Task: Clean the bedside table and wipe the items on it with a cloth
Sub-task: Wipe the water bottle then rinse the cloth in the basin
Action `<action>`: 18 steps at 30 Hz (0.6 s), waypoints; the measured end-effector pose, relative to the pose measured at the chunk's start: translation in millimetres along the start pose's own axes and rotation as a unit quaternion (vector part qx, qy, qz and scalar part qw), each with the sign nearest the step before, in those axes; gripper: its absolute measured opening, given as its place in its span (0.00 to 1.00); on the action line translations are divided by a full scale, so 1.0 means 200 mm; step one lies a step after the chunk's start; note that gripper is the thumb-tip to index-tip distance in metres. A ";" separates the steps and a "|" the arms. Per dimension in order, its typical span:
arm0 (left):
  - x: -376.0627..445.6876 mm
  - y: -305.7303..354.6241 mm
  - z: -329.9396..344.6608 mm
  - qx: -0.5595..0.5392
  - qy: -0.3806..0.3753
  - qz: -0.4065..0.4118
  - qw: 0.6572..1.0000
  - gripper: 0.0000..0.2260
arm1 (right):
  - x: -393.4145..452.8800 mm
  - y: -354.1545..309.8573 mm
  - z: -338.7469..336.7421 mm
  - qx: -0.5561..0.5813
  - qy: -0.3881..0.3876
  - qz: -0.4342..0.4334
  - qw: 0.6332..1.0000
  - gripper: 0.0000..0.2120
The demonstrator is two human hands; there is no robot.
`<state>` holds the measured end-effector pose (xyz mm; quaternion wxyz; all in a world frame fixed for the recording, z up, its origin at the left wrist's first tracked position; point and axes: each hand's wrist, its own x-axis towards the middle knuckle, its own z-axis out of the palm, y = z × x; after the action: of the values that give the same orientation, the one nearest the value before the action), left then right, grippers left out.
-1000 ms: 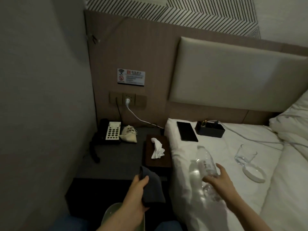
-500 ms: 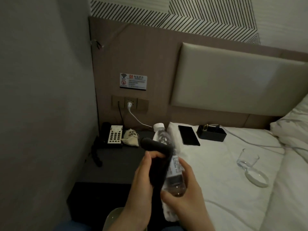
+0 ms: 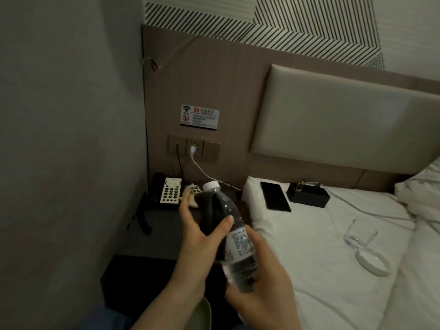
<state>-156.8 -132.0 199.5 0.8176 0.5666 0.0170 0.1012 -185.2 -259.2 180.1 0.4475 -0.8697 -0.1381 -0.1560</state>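
The right hand (image 3: 259,289) grips the bottle (image 3: 234,236) by its base; the left hand (image 3: 202,232) clamps the cloth (image 3: 212,210) around its upper half. The table (image 3: 152,236) lies beyond them.

One head-worn camera looks forward and down, close over the hands (image 3: 228,253), toward the bedside table (image 3: 152,234) and bed (image 3: 321,258).

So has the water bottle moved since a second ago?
Yes. The water bottle was low over the bed edge, right of the bedside table; now it is raised leftward in front of the table, its cap near the telephone, the cloth wrapped round it.
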 end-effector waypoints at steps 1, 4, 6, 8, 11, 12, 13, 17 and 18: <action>0.02 0.02 -0.02 -0.018 -0.035 -0.052 0.998 0.35 | 0.02 0.03 -0.01 0.098 -0.046 0.032 0.994 0.37; 0.08 0.08 -0.08 -0.138 -0.110 -0.224 0.958 0.32 | 0.08 0.07 -0.10 0.306 -0.170 0.094 0.932 0.36; 0.11 0.09 -0.10 -0.212 -0.119 -0.271 0.931 0.31 | 0.10 0.06 -0.13 0.350 -0.224 0.112 0.903 0.30; 0.12 0.08 -0.11 -0.236 -0.115 -0.271 0.926 0.24 | 0.11 0.06 -0.12 0.355 -0.224 0.121 0.900 0.29; 0.10 0.07 -0.05 -0.211 -0.086 -0.247 0.942 0.18 | 0.10 0.05 -0.08 0.137 -0.121 0.055 0.982 0.38; 0.08 0.07 -0.03 -0.184 -0.073 -0.234 0.952 0.18 | 0.09 0.05 -0.07 -0.001 -0.079 0.009 0.997 0.41; 0.06 0.06 0.01 -0.150 -0.066 -0.220 0.962 0.19 | 0.10 0.04 -0.06 -0.158 -0.029 -0.041 0.986 0.44; -0.08 0.00 0.13 -0.089 -0.064 -0.216 0.970 0.20 | 0.10 0.03 -0.03 -0.372 0.017 -0.106 0.922 0.47; -0.10 -0.01 0.15 -0.105 -0.068 -0.231 0.965 0.23 | 0.10 0.04 -0.03 -0.377 0.017 -0.107 0.920 0.47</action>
<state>-171.8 -163.6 207.0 0.8729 0.4639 0.0806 -0.1277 -164.2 -266.4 185.6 0.0697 -0.9512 -0.1538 -0.2582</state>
